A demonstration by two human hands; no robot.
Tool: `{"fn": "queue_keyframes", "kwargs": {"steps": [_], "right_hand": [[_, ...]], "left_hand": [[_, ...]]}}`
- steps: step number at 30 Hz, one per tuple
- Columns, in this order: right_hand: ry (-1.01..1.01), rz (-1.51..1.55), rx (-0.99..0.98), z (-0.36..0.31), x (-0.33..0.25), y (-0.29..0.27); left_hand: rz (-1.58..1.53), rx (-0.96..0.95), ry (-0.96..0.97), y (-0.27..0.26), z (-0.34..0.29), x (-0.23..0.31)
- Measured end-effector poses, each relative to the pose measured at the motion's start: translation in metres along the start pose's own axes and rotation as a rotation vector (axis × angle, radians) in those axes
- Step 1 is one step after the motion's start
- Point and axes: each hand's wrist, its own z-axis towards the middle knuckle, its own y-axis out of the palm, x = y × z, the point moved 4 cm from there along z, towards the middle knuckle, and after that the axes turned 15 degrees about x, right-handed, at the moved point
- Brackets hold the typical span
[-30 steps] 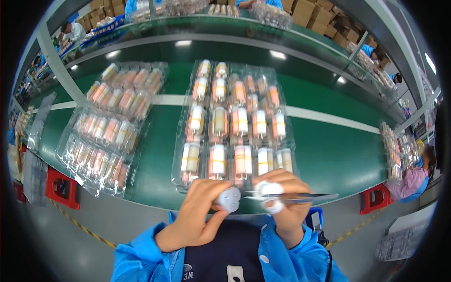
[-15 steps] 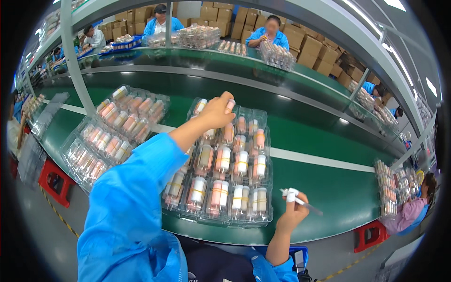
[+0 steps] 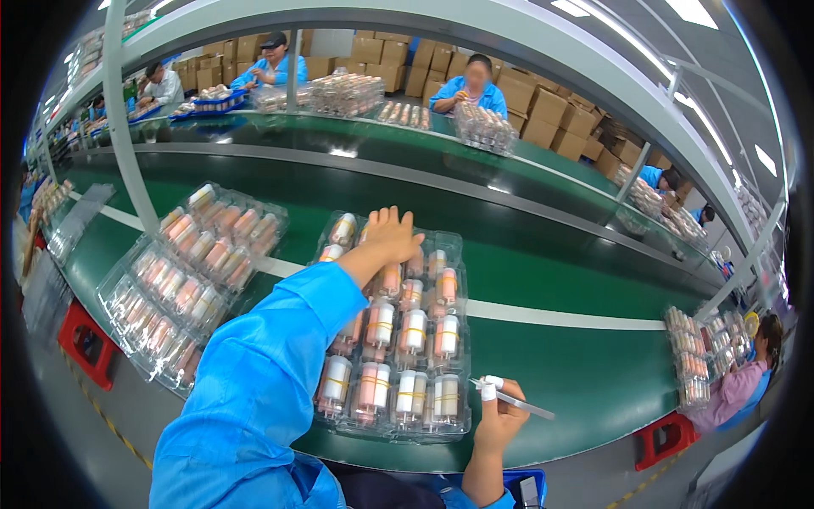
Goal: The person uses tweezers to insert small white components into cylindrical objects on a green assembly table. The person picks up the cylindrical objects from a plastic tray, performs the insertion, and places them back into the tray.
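Observation:
In front of me lies a clear plastic tray [image 3: 398, 431] with rows of small white, pink and grey cylinders [image 3: 373, 386]. Yellow bands run round many of them. My left hand [image 3: 392, 237] reaches over the far rows, palm down, fingers stretched out above the cylinders there; what lies under the palm is hidden. Beside the tray's near right corner, my right hand [image 3: 496, 420] is closed round slim silver tweezers [image 3: 530, 408]. Their thin tip points left, toward the tray. White wrapping covers a fingertip and the thumb tip of that hand.
More filled trays [image 3: 161, 293] stand at the left, others [image 3: 687, 360] at the far right beside a seated person. Across the green conveyor belt [image 3: 551, 356], people in blue work behind stacked trays. A grey upright post [image 3: 127, 127] rises at the left. Red stools [image 3: 89, 348] flank the bench.
My left hand held a pink cylinder above the far rows; now it is lower, fingers spread over the tray. The right hand still holds the tweezers. The whole view has shifted slightly.

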Motion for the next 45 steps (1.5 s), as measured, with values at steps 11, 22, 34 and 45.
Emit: {"fn": "queue_keyframes", "kwargs": {"steps": [11,22,34,45], "right_hand": [[-0.019,-0.049,-0.037,0.001,0.011,0.002],[0.002,-0.069,-0.091,-0.003,0.009,0.003],[-0.041,-0.050,-0.092,0.000,0.009,0.005],[0.081,-0.084,-0.014,0.002,0.008,0.003]], "left_hand": [[0.092,-0.110,-0.022,0.020,-0.005,0.000],[0.363,0.466,-0.255,-0.101,-0.012,-0.148],[0.496,0.355,-0.666,-0.152,-0.125,-0.367],[0.242,0.314,-0.748,-0.168,-0.149,-0.442]]}}
